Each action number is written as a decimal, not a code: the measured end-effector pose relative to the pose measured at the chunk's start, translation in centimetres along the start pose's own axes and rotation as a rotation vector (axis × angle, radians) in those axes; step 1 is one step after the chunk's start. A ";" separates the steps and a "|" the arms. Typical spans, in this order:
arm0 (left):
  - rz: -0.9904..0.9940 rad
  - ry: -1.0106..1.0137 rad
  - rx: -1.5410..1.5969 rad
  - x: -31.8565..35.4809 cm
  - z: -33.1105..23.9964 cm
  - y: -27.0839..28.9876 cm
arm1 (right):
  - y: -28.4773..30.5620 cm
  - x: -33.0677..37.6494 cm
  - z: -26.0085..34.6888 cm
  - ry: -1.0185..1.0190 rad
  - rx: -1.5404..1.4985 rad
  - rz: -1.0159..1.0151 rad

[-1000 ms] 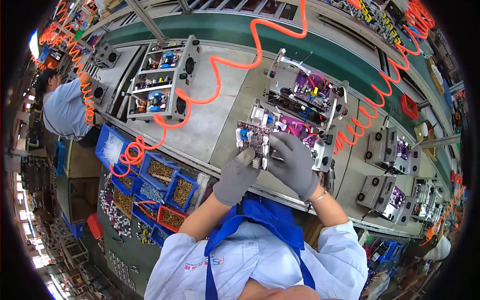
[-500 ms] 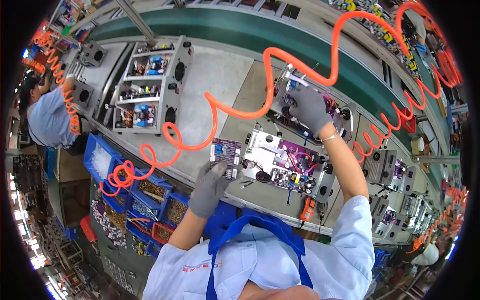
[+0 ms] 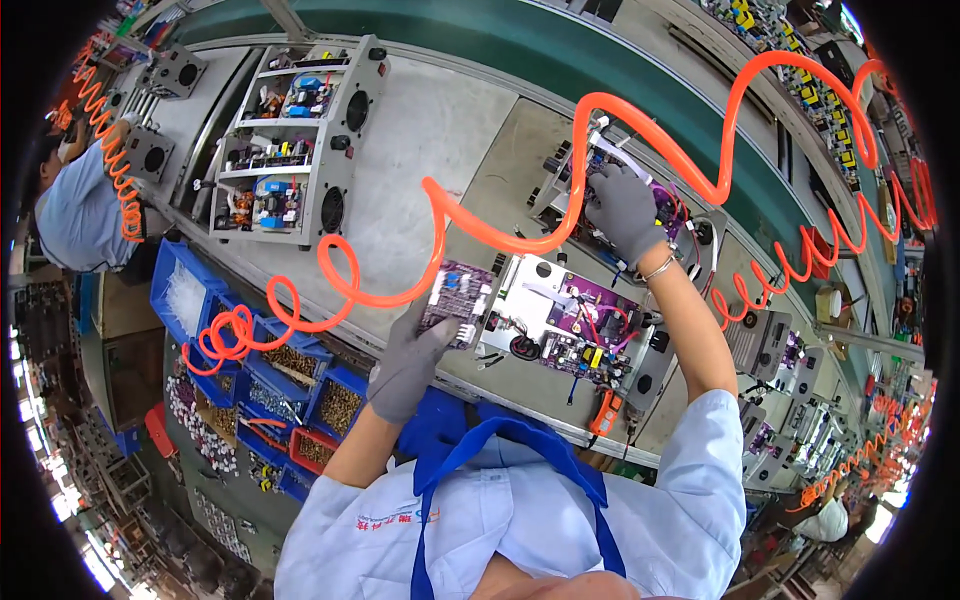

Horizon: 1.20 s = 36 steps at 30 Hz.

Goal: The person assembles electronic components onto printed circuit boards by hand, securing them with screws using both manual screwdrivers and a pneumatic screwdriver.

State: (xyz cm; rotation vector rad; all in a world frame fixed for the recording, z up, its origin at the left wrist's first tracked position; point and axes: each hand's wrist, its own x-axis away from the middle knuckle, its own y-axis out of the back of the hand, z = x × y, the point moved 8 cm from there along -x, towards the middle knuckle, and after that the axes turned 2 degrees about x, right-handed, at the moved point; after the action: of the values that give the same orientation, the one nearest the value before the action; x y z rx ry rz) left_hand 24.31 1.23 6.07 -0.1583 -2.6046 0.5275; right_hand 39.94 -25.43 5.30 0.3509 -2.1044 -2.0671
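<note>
My left hand (image 3: pixel 412 362), in a grey glove, grips a purple circuit board (image 3: pixel 460 300) by its near edge, thumb on top. Just right of that board lies an opened chassis (image 3: pixel 525 300) with a white plate, a purple board and loose wires. Farther off, my gloved right hand (image 3: pixel 624 212) reaches over a second opened chassis (image 3: pixel 680 215) that also carries a purple board and wiring. Its fingers bend down onto the parts there and partly cover them; whether they pinch anything is hidden.
An orange coiled air hose (image 3: pixel 500 240) hangs across the bench. Finished-looking grey units (image 3: pixel 350 150) stand at the far left. Blue bins (image 3: pixel 340 400) of screws sit at the near left. An orange electric screwdriver (image 3: pixel 606 412) lies by the front edge. A co-worker (image 3: pixel 85 215) bends at the left.
The left hand has tilted the circuit board and shifted it slightly. My right hand stays over the far chassis. The whole view has turned a little, and the hose swings right.
</note>
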 end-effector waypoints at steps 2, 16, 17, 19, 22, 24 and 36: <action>0.021 -0.028 -0.125 0.2 -0.3 -0.7 | 1.2 0.5 0.3 -0.011 -0.018 0.056; 0.373 -0.068 -0.292 6.3 3.9 -9.9 | 11.4 21.4 14.0 0.108 -0.607 -0.078; 0.462 -0.038 -0.380 6.9 4.7 -10.4 | 11.0 22.5 13.2 0.058 -0.672 -0.121; 0.534 -0.087 -0.389 7.4 4.9 -11.6 | 11.1 24.5 12.2 -0.014 -0.760 -0.139; 0.659 -0.095 -0.331 8.5 4.0 -13.9 | 12.6 26.1 11.1 -0.085 -0.789 -0.240; 0.841 -0.101 -0.633 8.3 3.3 -15.6 | 13.7 27.3 9.4 -0.175 -0.833 -0.380; 0.749 -0.653 -2.153 -4.1 3.8 -15.5 | 14.5 29.1 6.1 -0.306 -0.901 -0.535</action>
State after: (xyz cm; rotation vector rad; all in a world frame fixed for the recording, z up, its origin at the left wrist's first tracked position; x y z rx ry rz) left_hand 25.80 -15.10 7.26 -1.7092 -2.1340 -2.4389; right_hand 9.65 -27.67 18.41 0.4990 -1.0090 -3.2658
